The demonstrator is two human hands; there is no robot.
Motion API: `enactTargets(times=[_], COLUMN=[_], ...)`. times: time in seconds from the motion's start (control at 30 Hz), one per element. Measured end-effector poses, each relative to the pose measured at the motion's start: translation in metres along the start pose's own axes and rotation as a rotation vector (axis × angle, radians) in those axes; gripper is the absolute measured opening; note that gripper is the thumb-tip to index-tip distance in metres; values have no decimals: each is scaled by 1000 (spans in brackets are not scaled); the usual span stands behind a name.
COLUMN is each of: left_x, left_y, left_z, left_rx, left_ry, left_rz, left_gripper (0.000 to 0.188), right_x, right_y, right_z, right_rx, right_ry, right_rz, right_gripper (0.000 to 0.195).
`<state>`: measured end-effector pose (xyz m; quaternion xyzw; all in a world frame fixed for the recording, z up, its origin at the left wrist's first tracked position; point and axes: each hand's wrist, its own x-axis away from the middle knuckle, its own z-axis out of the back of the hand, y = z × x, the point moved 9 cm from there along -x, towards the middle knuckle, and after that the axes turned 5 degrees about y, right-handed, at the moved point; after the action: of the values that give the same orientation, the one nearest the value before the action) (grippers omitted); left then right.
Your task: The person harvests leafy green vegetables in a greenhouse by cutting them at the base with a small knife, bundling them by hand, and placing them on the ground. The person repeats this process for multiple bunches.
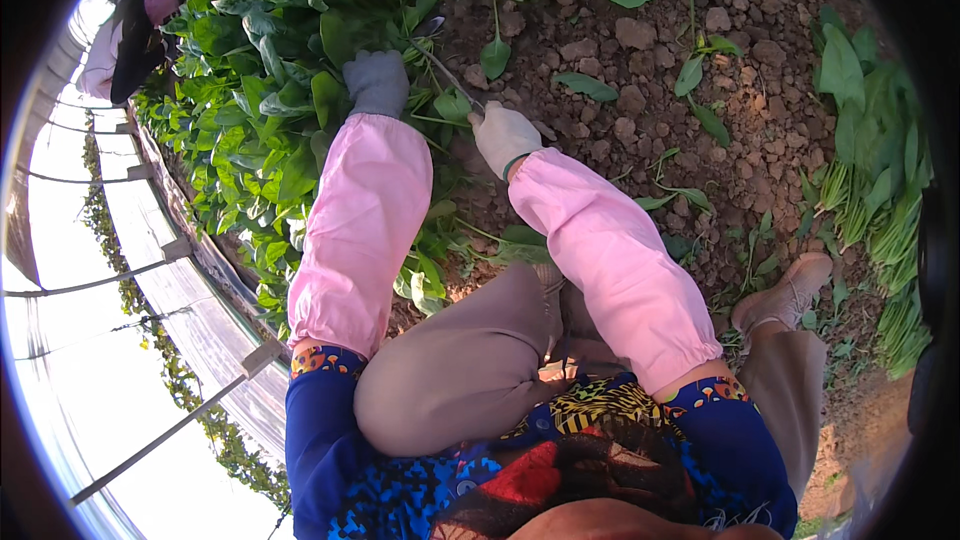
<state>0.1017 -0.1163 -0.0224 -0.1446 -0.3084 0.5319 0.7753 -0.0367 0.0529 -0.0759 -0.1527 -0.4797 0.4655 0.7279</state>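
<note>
My left hand (377,82), in a grey glove, is sunk among standing leafy greens (255,82) that look like spinach. Its fingers curl away from view, so what they hold is hidden. My right hand (506,136), in a whitish glove, grips a hand tool with a thin metal shaft (444,69). The shaft slants up and left to the base of the plants, close beside my left hand. Leaves partly cover the tool's far end. Cut or loose stems lie between both hands.
Cloddy brown soil (630,82) with scattered leaves spreads to the right. A row of harvested greens (874,165) lies at the far right, near my shoe (784,292). Greenhouse film and metal hoops (210,397) border the left. Another person's dark clothing (139,52) shows at upper left.
</note>
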Motion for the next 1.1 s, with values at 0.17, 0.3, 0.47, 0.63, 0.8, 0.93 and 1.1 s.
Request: enactTargets(times=[0.17, 0.3, 0.47, 0.63, 0.8, 0.93, 1.1], left_x=[11, 25, 52, 67, 70, 59, 55], left_y=[-4, -11, 1, 8, 3, -3, 2], left_z=[-5, 10, 13, 12, 24, 7, -10], left_rx=[-2, 195, 156, 103, 128, 104, 43], left_ry=[-54, 43, -41, 88, 333, 127, -14], left_rz=[-64, -17, -170, -270, -252, -218, -170], left_gripper=[22, 26, 36, 50, 49, 44, 37], right_x=[32, 43, 45, 14, 10, 32, 30], right_y=[41, 58, 38, 26, 9, 30, 8], right_z=[25, 65, 43, 19, 17, 33, 26], right_rx=[28, -52, -1, -57, 6, 34, 31], right_ry=[-1, 144, -17, 11, -65, -197, -156], right_rz=[41, 53, 34, 17, 82, -14, 11], right_gripper=[44, 44, 44, 45, 45, 46, 46])
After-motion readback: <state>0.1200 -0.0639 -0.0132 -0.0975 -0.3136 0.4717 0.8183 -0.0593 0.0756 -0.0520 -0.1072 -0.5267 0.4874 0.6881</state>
